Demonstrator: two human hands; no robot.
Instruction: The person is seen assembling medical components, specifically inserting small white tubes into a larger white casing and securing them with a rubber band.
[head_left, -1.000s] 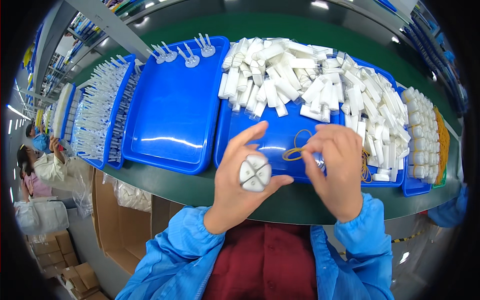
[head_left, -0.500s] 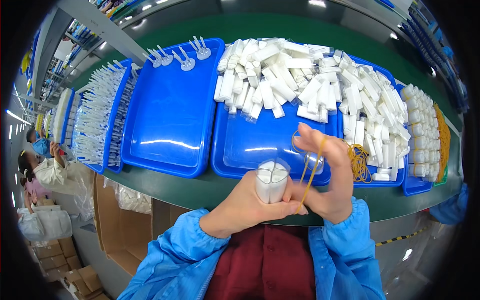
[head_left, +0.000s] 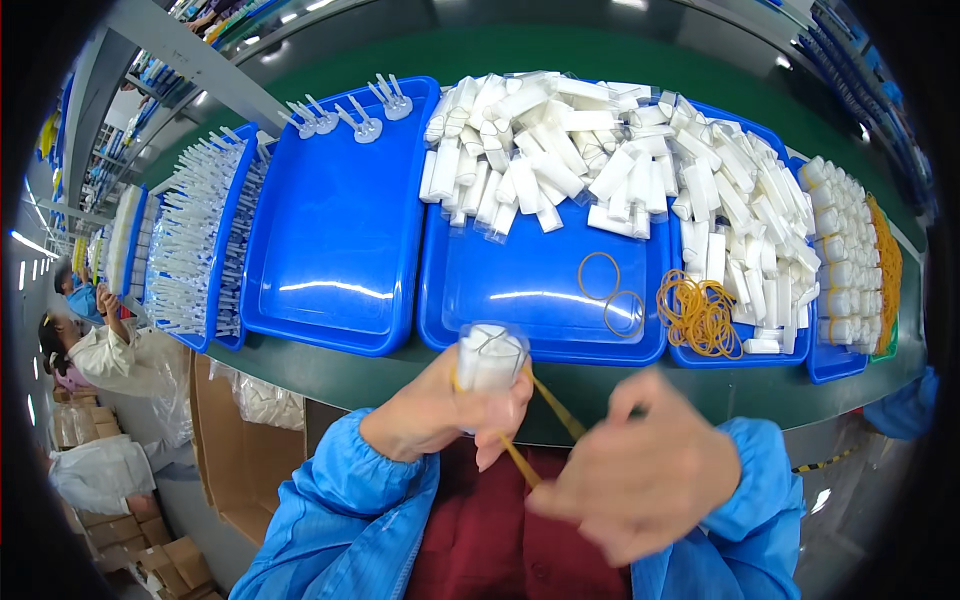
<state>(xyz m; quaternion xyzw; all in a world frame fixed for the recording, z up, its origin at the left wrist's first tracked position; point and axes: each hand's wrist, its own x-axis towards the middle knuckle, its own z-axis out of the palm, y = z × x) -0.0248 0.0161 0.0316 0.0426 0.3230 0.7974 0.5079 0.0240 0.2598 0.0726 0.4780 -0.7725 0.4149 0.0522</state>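
Observation:
My left hand (head_left: 415, 412) is closed around a bundle of white packets (head_left: 490, 360) in clear film, held upright with a slight tilt just in front of the middle blue tray (head_left: 470, 290). A yellow rubber band (head_left: 556, 407) is stretched from the bundle toward my right hand (head_left: 650, 465), in two taut strands. My right hand, blurred by motion, has its fingers hooked and closed on that band. Two loose rubber bands (head_left: 599, 276) lie in the middle tray, and a pile of them (head_left: 697, 315) sits to the right.
Loose white packets (head_left: 540, 140) heap over the middle and right trays. Left is a blue tray (head_left: 335, 240) with a few white stemmed pieces (head_left: 362, 125), then a tray packed with white sticks (head_left: 190, 240). Banded bundles (head_left: 840, 260) stand far right. A cardboard box (head_left: 245, 440) sits below the table.
The bundle and my left hand have shifted left. My right hand has come down and toward me, drawing the rubber band out into two strands. The bands in the trays now show fully.

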